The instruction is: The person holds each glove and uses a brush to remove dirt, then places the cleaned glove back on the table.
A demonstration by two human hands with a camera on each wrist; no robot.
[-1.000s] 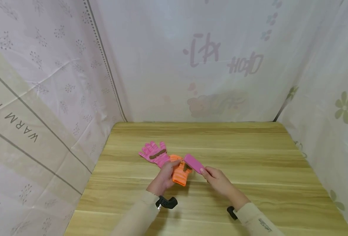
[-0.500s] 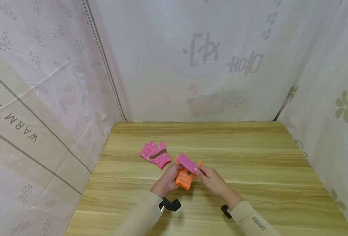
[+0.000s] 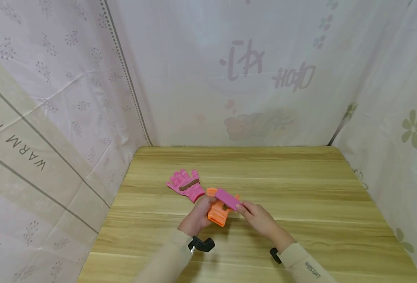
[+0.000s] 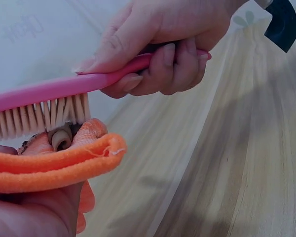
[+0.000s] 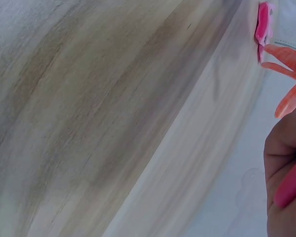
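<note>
An orange knitted glove (image 3: 216, 217) with a brown patch hangs over the table in my left hand (image 3: 197, 217), the thumb lying on top of it. My right hand (image 3: 260, 222) grips the handle of a pink brush (image 3: 227, 199), whose back faces up in the head view. Seen from the left wrist, the pale bristles (image 4: 34, 118) point down right at the glove's surface, just behind its open orange cuff (image 4: 59, 170). The right fingers (image 4: 160, 66) curl round the handle. In the right wrist view, several orange glove fingers (image 5: 288, 64) stick out past the right hand.
A pink knitted glove (image 3: 186, 185) with a brown strip lies flat on the wooden table (image 3: 282, 173), beyond the left hand. Patterned cloth curtains (image 3: 201, 78) enclose the table at the back and both sides. Each wrist wears a black camera mount (image 3: 202, 244).
The brush has swept left over the orange glove, then slightly back right. The left hand has shifted the orange glove a little right and back again. The pink glove stays put.
</note>
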